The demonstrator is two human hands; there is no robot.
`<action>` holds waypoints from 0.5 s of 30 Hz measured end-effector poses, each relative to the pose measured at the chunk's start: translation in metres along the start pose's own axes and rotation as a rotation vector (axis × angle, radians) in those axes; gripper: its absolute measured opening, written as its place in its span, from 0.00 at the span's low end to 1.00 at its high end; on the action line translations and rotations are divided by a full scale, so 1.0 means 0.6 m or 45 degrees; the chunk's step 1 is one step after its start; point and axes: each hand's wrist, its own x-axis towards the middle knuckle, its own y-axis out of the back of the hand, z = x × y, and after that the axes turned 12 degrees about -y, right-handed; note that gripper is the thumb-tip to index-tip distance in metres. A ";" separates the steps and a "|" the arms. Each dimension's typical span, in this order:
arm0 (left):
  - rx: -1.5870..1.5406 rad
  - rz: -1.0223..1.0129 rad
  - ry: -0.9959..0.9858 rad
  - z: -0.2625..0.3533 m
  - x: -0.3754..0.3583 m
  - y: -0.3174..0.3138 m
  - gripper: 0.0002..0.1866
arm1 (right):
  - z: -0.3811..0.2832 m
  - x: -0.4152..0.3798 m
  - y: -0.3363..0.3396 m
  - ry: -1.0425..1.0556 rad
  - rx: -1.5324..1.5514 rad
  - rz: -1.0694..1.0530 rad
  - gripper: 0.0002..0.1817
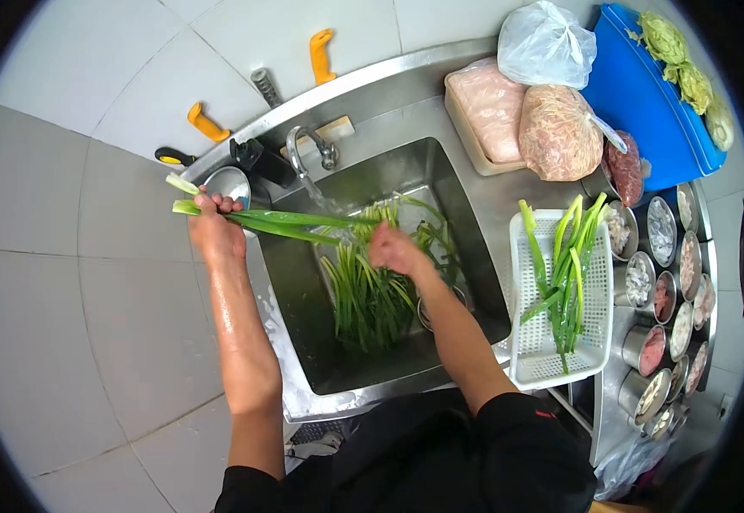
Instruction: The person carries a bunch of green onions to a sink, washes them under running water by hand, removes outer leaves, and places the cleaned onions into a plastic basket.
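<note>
My left hand [218,224], over the sink's left edge, is closed round the pale ends of a few long green onions [282,224]. Their leaves stretch right across the sink [282,303] to my right hand [395,248], whose fingers are curled round the leaf ends and slightly blurred. Beneath, a thick heap of loose green onions [370,303] lies in the basin. Water runs from the curved faucet [308,158] behind the leaves. Right of the sink, a white perforated basket [522,346] holds several more green onions [570,274].
Behind the basket stand a tub of pale meat [492,111], a bagged bundle [560,132] and a white plastic bag [547,43]. A blue bin [637,111] is at the back right. Several metal containers [637,280] crowd the right side. Yellow-handled tools [321,56] line the wall.
</note>
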 end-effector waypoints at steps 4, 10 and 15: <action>-0.017 -0.076 0.016 0.004 -0.038 -0.009 0.14 | 0.041 -0.014 0.143 -0.051 -0.536 0.977 0.37; 0.206 -0.456 0.427 -0.065 -0.190 -0.096 0.17 | -0.136 -0.155 -0.047 0.007 -1.559 1.239 0.42; -0.080 -0.379 0.794 -0.138 -0.257 -0.135 0.19 | -0.185 -0.237 -0.164 0.213 -0.891 0.720 0.26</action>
